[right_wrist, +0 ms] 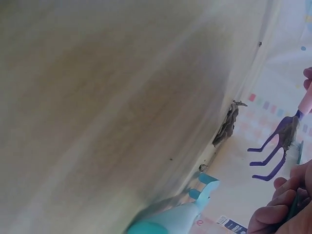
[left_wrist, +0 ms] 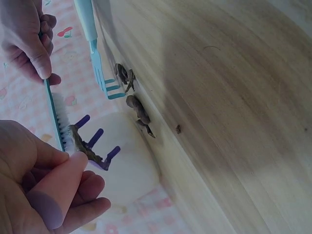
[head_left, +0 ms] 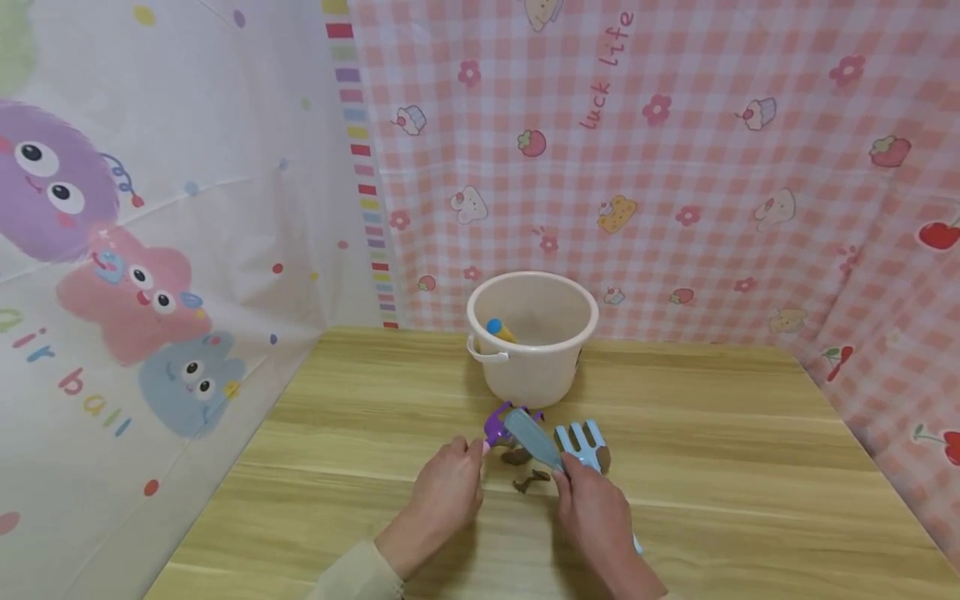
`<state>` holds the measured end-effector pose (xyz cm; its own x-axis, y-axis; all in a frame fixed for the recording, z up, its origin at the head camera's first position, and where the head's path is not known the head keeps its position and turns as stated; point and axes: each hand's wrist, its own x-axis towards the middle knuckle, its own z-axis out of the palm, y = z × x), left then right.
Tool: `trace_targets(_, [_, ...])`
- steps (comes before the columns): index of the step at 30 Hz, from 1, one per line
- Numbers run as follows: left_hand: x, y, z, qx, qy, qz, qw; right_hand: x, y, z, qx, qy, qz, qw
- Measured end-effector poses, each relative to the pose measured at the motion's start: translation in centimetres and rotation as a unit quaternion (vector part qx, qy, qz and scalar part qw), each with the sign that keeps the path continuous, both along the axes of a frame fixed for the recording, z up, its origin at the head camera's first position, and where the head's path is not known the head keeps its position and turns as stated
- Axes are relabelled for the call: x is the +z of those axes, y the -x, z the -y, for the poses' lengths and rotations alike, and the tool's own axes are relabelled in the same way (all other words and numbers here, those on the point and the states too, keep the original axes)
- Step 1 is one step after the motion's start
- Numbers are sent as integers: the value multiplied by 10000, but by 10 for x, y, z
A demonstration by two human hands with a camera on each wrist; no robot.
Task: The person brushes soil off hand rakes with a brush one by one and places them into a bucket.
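Purple rake, raised above the wooden table in front of the cream bucket: the fingers of the left hand wrap its pink handle, and those of the right hand curl round a teal brush, bristles against the rake. Brushing appears partway; dirt remains on the rake, and brown clumps lie on the table beside a light-blue fork.

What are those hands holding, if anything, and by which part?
The left hand grips the purple rake by its pink handle; the right hand grips the brush by its handle, just behind the bristles.
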<state>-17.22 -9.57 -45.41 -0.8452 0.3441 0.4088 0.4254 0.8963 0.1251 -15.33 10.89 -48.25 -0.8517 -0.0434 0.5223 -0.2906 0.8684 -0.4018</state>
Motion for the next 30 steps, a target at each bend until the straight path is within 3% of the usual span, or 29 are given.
trace_targets(12, [3, 0, 0, 14, -120, 58, 9999, 11, 2, -1, -39, 157, 190, 9997])
trace_targets(17, [3, 0, 1, 72, -156, 47, 9998, 16, -1, 0, 183, 97, -161, 9997])
trace_targets(21, [3, 2, 1, 15, -277, -65, 9996, 12, -7, 10, 423, -202, -120, 9988])
trace_targets(30, [4, -1, 1, -149, -570, -90, 9982, 3, -7, 10, 57, -282, -167, 9994])
